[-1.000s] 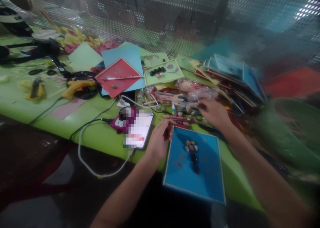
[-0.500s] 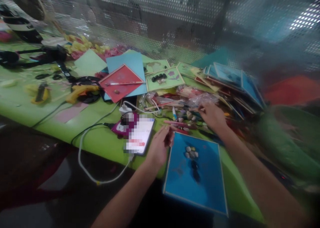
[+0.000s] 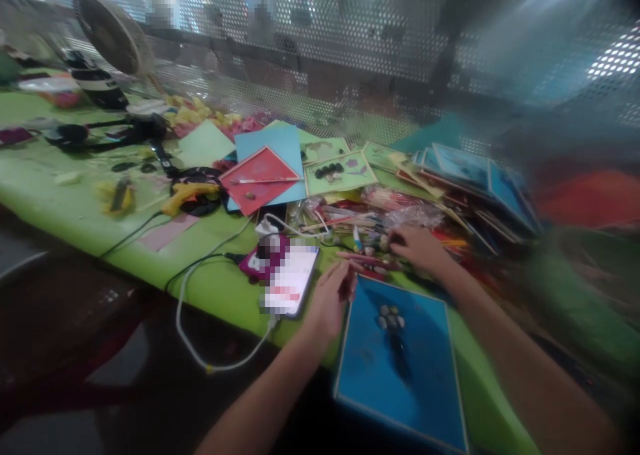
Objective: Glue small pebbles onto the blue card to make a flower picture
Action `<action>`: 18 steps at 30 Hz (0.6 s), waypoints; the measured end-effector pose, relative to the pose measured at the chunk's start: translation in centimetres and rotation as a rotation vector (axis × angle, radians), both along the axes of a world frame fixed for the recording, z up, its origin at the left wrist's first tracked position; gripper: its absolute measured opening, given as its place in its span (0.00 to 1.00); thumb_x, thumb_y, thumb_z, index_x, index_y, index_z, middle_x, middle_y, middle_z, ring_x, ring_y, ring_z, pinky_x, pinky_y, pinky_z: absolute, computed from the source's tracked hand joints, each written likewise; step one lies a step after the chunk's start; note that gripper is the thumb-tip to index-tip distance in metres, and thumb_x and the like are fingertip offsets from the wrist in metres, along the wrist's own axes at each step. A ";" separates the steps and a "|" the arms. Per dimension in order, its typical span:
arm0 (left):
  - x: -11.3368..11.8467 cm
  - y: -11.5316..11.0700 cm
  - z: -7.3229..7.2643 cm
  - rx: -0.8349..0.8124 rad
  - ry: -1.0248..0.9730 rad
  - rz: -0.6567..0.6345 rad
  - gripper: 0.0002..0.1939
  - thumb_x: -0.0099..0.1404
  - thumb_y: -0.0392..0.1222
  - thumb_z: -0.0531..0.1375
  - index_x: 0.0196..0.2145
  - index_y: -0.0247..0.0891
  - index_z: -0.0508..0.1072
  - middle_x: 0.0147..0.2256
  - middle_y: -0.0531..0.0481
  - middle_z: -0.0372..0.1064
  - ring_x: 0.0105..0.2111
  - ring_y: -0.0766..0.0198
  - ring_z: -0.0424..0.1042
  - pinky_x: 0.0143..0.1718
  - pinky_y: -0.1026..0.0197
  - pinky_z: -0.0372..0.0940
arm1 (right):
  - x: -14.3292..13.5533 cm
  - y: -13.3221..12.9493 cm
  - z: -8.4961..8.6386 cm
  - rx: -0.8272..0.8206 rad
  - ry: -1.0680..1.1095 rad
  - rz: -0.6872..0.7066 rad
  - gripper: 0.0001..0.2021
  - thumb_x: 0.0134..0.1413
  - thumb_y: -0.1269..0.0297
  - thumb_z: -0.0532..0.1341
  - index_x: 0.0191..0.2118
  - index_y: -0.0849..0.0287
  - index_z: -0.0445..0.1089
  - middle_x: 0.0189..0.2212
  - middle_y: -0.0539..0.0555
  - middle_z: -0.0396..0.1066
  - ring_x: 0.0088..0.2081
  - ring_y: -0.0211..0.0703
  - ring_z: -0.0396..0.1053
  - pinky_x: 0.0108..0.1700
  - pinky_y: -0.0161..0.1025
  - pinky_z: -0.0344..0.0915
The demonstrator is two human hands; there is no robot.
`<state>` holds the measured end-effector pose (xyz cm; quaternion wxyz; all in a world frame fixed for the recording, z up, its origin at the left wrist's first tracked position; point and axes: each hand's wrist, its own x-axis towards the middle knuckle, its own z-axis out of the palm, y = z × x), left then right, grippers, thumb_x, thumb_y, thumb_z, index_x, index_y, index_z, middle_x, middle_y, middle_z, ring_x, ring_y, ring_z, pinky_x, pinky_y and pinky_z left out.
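A blue board [image 3: 420, 375] with a pale frame lies nearest me, tilted over the table's front edge. Grey and tan pebbles form a small flower [image 3: 391, 317] on it, with dark stones [image 3: 399, 352] below. Just outside its upper left corner is my left hand [image 3: 327, 300], fingers curled together; anything inside them is hidden. My right hand [image 3: 417, 247] reaches beyond the board to loose pebbles [image 3: 376, 243]. Its thumb and fingers are bent in a pinch at those pebbles, and what they grip is too small to make out. Pink pens [image 3: 363, 258] lie between both hands.
A phone [image 3: 293, 282] on a white cable lies left of my left hand. Farther left sits a yellow glue gun [image 3: 187, 196]. Behind are a red card [image 3: 263, 180], a green framed picture [image 3: 340, 173] and stacked blue pictures [image 3: 465, 165]. At right stands a green basin [image 3: 590, 295].
The view has shifted, so the table's things appear lower and farther right. My right hand has moved slightly left and nearer over the pebbles. My left hand stays by the board's corner.
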<state>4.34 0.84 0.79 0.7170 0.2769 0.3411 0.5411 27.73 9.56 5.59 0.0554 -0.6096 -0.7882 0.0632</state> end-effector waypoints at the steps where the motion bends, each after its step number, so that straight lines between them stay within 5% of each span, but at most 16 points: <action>1: 0.1 0.1 0.0 0.006 0.016 0.009 0.21 0.62 0.59 0.71 0.31 0.36 0.77 0.24 0.55 0.62 0.24 0.69 0.58 0.26 0.64 0.54 | -0.2 -0.2 0.2 -0.002 0.012 0.005 0.09 0.57 0.68 0.61 0.41 0.58 0.78 0.39 0.58 0.83 0.41 0.51 0.77 0.41 0.39 0.64; 6: 0.4 0.4 -0.4 0.018 0.100 0.003 0.20 0.59 0.57 0.73 0.36 0.35 0.82 0.28 0.50 0.71 0.27 0.67 0.65 0.29 0.64 0.59 | -1.5 -1.3 0.7 0.005 0.033 0.015 0.10 0.59 0.70 0.60 0.42 0.60 0.78 0.40 0.58 0.83 0.42 0.49 0.77 0.44 0.38 0.62; 18: 0.4 1.4 -0.6 0.005 0.165 -0.031 0.18 0.55 0.53 0.74 0.35 0.36 0.81 0.27 0.53 0.70 0.27 0.67 0.66 0.27 0.66 0.64 | -1.8 -1.5 -1.3 0.114 -0.028 -0.039 0.12 0.68 0.67 0.57 0.49 0.57 0.76 0.47 0.58 0.82 0.45 0.51 0.76 0.41 0.39 0.63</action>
